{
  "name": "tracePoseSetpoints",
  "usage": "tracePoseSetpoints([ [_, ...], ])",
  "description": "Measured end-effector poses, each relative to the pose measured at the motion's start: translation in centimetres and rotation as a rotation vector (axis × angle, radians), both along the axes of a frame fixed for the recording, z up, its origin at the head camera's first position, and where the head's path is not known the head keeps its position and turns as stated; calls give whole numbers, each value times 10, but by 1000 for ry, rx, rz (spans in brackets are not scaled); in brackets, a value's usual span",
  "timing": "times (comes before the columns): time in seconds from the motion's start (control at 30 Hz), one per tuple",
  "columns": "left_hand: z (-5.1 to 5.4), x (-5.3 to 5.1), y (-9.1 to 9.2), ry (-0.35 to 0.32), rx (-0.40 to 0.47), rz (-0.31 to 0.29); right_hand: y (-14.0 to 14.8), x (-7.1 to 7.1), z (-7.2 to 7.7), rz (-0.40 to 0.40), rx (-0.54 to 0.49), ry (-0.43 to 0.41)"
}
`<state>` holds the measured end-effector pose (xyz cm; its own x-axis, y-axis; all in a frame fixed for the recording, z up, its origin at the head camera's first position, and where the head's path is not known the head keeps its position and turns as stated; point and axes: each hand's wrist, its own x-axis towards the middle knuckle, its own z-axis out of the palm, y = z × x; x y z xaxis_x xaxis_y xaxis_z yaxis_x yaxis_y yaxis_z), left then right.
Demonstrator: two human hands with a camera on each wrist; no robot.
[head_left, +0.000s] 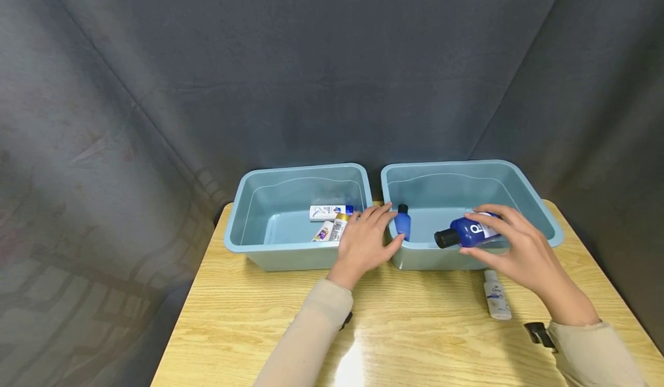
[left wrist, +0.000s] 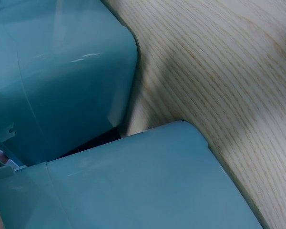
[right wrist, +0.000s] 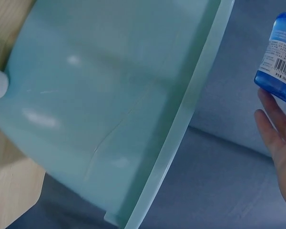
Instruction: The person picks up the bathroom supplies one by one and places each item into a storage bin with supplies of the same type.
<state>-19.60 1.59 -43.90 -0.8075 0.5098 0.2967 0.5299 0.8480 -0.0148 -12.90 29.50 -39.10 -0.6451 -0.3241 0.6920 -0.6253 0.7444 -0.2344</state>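
Note:
My right hand (head_left: 524, 251) holds a blue bottle (head_left: 469, 232) with a black cap between thumb and fingers, tilted over the front rim of the right bin (head_left: 534, 196). In the right wrist view the bottle (right wrist: 279, 59) shows a barcode label above the fingers. My left hand (head_left: 365, 240), fingers extended, rests at the neighbouring rims of the two bins. Near its thumb, a second blue bottle (head_left: 402, 225) with a black cap lies inside the right bin. The left wrist view shows mainly the bins' outer walls; its fingers are mostly hidden there.
The left bin (head_left: 244, 202) contains a white bottle (head_left: 327, 213), a gold-capped bottle (head_left: 339, 228) and a small white container (head_left: 324, 231). A white bottle (head_left: 497, 297) lies on the wooden table (head_left: 249, 323) before the right bin. Dark curtain (head_left: 311, 75) hangs behind.

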Motion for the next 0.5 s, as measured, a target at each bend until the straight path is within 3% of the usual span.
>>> tracePoseSetpoints([
  [0.2,0,0,0,-4,3,-3,-4,-5,7,-28,-29,-74],
  [0.5,1,0,0,-3,-17,9,-5,-14,6,-62,-35,-118],
])
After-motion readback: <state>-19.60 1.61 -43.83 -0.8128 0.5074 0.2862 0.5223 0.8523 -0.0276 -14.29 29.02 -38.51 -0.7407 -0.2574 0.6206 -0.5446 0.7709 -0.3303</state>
